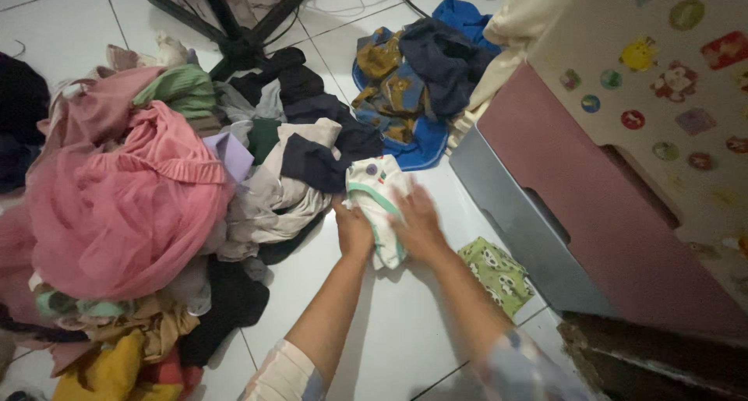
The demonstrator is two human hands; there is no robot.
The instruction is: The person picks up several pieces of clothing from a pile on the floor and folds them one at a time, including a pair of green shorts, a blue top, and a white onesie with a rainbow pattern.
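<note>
Your hands meet in the middle of the white tiled floor (405, 331), both laid on a small white garment (379, 206) with green trim and little printed figures. Your left hand (353, 229) grips the garment's left edge, fingers curled around the cloth. Your right hand (418, 223) lies flat and open on top of it, palm down, fingers spread toward the far side; it is blurred, so you cannot tell more of its hold. The garment lies on the floor between and under your hands, its far end showing beyond your fingertips and its near end hanging just below your right palm.

To the left of the garment, touching its far edge, lies a large heap of clothes (257, 159), with dark, beige and green pieces. Further left a big pink tulle bundle (117, 206) sits on that heap, and a yellow piece (105, 374) lies at the near left corner. To the right of your right forearm, near it, a folded green cloth with panda prints (496, 275) lies on the tiles. Far from you a blue and brown pile (417, 81) rests on the floor. At the right stands a drawer cabinet (576, 206) with a pink front and stickers above.
</note>
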